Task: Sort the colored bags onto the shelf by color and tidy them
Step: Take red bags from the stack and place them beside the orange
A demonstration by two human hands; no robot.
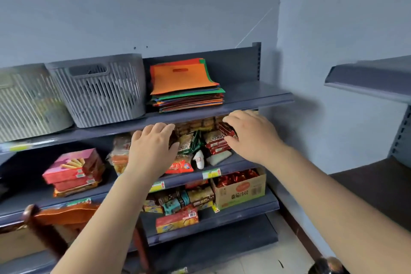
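A mixed stack of flat colored bags (185, 84), orange on top with green, red and blue edges below, lies on the top shelf (255, 98) right of centre. My left hand (153, 147) and my right hand (251, 135) hover in front of the shelf's front edge, below the stack. Both are empty, with fingers spread and palms down. Neither touches the bags. The right part of the top shelf beside the stack is bare.
Two slatted baskets, grey (100, 91) and pale (24, 104), stand left of the stack. Lower shelves hold snack packs (193, 142), pink boxes (75, 169) and a cardboard box (242, 189). A wooden chair back (64, 216) sits at lower left. Another shelf unit (373, 82) stands right.
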